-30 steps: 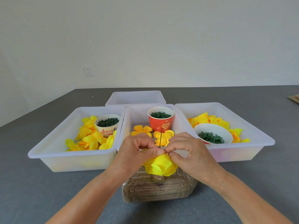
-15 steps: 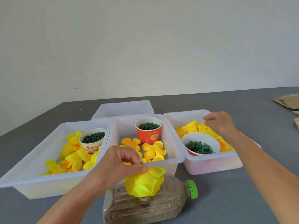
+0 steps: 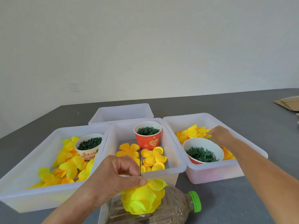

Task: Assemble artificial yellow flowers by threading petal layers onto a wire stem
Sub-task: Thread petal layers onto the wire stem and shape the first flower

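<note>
At six o'clock on the grey desk [image 3: 242,199], the left hand [image 3: 113,178] is pinching a thin dark wire stem [image 3: 140,165] between closed fingers [image 3: 142,181], holding a half-built bright yellow fabric flower [image 3: 142,199] over a clear plastic bottle [image 3: 176,206] lying on its side. Toward two o'clock, the right hand [image 3: 218,136] is reaching into the right white plastic bin [image 3: 215,172], fingers closing on a loose yellow-orange petal layer [image 3: 208,136] beside a white bowl of green pieces [image 3: 202,151]. At twelve o'clock, a red paper cup [image 3: 148,139] is standing in the middle white bin [image 3: 174,159].

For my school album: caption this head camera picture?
Left hand holds a yellow flower; right hand picks petals.
</note>
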`<state>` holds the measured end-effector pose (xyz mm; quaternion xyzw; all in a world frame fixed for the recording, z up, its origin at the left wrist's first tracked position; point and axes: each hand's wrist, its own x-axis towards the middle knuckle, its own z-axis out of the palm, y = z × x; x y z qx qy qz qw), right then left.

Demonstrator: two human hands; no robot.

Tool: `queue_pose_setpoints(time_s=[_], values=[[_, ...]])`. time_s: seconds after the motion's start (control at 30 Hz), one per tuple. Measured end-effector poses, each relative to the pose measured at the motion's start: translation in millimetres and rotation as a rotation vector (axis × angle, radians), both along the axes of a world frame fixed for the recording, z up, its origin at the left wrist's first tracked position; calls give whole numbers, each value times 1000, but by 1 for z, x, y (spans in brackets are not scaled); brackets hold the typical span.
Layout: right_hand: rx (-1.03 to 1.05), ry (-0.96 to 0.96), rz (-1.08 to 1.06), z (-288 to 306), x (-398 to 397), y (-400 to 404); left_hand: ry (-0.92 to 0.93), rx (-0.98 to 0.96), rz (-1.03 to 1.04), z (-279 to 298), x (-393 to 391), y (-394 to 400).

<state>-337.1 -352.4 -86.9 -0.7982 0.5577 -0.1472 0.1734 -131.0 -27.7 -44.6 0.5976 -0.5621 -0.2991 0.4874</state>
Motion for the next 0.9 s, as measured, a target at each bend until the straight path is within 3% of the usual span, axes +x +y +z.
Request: queue_pose_setpoints(time_s=[0.23, 0.47, 0.57, 0.7, 0.9], values=[[-133, -518, -125, 14, 3, 12, -9, -10, 9, 2, -3, 3], [-232, -553, -154, 36, 2, 25, 15, -31, 23, 0, -6, 6], [-200, -623, -176, 30, 1, 25, 22, -33, 19, 0, -6, 6], [-107, -888, -133, 23, 3, 29, 28, -31, -5, -1, -4, 4], [146, -1203, 78, 40, 23, 60, 79, 18, -69, -3, 4, 5]])
